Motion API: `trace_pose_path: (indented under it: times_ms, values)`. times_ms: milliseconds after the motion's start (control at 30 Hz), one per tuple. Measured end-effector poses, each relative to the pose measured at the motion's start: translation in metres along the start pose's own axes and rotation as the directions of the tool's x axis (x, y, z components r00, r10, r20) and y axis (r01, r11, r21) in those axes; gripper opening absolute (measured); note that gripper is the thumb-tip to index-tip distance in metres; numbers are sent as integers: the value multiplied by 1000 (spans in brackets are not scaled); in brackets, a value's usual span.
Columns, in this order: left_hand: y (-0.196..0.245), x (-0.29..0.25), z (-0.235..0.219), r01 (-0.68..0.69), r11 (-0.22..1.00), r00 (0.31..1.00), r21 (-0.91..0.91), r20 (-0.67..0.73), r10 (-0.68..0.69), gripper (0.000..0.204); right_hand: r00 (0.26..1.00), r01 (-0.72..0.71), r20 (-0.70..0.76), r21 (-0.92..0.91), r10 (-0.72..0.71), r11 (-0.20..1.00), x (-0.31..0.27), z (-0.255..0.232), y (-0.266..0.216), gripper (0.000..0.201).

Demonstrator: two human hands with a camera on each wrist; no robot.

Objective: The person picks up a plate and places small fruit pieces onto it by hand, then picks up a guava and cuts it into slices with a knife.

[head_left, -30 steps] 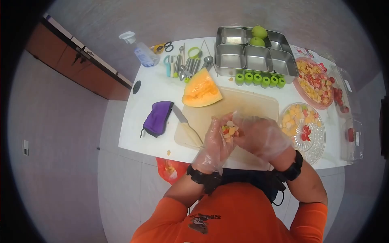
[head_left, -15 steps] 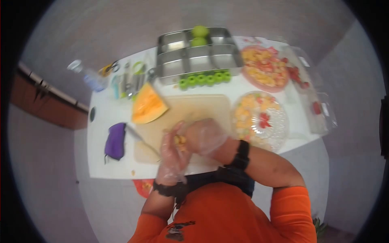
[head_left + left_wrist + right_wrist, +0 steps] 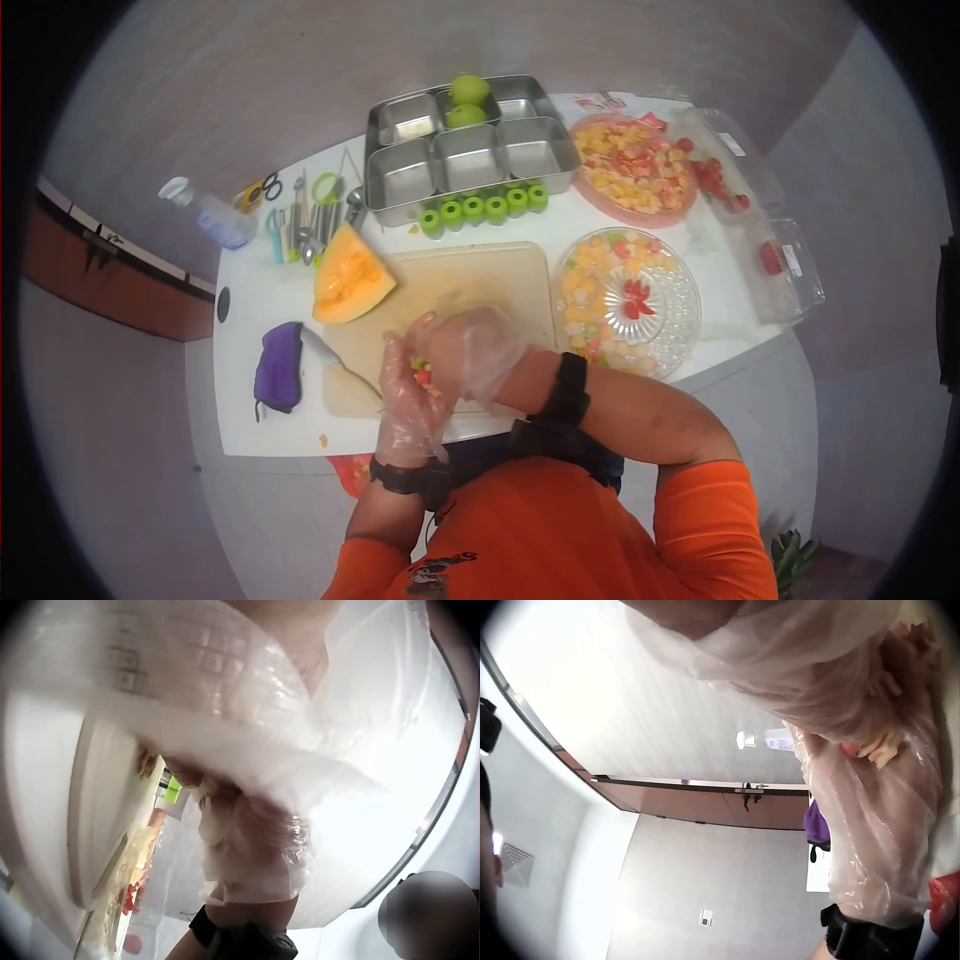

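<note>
Both hands wear clear plastic gloves and meet over the cutting board (image 3: pixel 470 270). Diced fruit pieces (image 3: pixel 423 376) lie in the cupped palm of the left hand (image 3: pixel 410 415), whose fingers curl round them. Against its inner side lies the right hand (image 3: pixel 485 350), back upward, its fingertips mostly hidden in the head view. The right wrist view shows pale and red fruit pieces (image 3: pixel 881 750) in the left hand (image 3: pixel 877 825); in the left wrist view glove film blurs much of the right hand (image 3: pixel 259 840). Whether the right fingers pinch a piece cannot be made out.
A melon wedge (image 3: pixel 352 278) and knife (image 3: pixel 335 360) lie left, beside a purple pouch (image 3: pixel 278 367). Behind stand a steel tray (image 3: pixel 400 207) with green fruits and several green-capped cutters (image 3: pixel 475 211). Rightward are a glass plate (image 3: pixel 675 300), fruit bowl (image 3: pixel 655 216) and clear boxes (image 3: pixel 795 270).
The head view has swung, so the table sits further left in it. The right hand has moved across nearer the left palm, covering more of the fruit, and both hands stay together.
</note>
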State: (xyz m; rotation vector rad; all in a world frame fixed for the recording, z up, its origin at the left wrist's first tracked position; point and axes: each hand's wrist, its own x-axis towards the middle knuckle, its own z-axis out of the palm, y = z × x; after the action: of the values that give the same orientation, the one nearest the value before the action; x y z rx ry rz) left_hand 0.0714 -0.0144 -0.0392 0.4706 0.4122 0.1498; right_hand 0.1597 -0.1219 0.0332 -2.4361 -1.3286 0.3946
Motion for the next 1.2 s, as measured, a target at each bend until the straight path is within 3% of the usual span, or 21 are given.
trace_pose_path:
  times_ms: [33, 167, 233, 300, 333, 367, 433, 500, 567, 700, 767, 933, 1133, 1200]
  values:
    - [0, 1, -4, -5, 1000, 1000, -2, -3, 5, 58, 998, 2, 63, 79, -7, 997, -4, -9, 2, 29]
    - [0, 6, -10, 35, 999, 999, -38, 41, -33, 59, 998, -34, 53, 77, 30, 996, -15, -27, 5, 29]
    - [3, 7, -12, 58, 997, 997, -57, 53, -55, 57, 998, 7, -56, 166, 2, 986, -28, -39, 15, 27]
    - [2, 7, -13, 85, 993, 981, -86, 184, -68, 54, 991, -70, -108, 111, 82, 991, -44, -64, 32, 24]
    - [1, 6, -8, 91, 991, 980, -96, 184, -72, 54, 968, -104, -214, 127, 129, 986, -55, -73, 45, 20]
    - [2, 3, 1, 65, 996, 992, -67, 117, -57, 53, 932, -136, -316, 144, 176, 980, -69, -83, 61, 16]
    - [-2, 2, 8, 52, 997, 997, -51, 54, -49, 52, 855, -310, -291, 378, 430, 872, -98, -107, 95, 22]
    - [-2, 2, 6, 32, 998, 999, -61, 14, -31, 53, 751, -500, -268, 365, 603, 785, -115, -110, 143, 27]
    - [-2, 3, 6, 33, 998, 999, -56, -3, -34, 53, 588, -695, -231, 345, 775, 630, -131, -95, 191, 30]
    - [-1, 3, 6, 41, 996, 999, -74, -13, -42, 52, 593, -739, -150, 288, 791, 609, -149, -76, 221, 35]
    - [-2, 1, 11, 38, 996, 999, -81, -3, -38, 52, 538, -806, -39, 268, 842, 527, -146, -75, 220, 36]
    - [0, 2, 11, 33, 998, 999, -62, 20, -31, 52, 541, -825, -4, 189, 841, 532, -135, -66, 226, 36]
    - [-1, -1, 20, -2, 999, 998, -37, -66, 0, 53, 529, -839, -4, 147, 848, 524, -132, -63, 225, 35]
    - [1, 2, 13, 34, 997, 999, -64, -22, -35, 53, 536, -837, -14, 124, 844, 533, -133, -64, 223, 35]
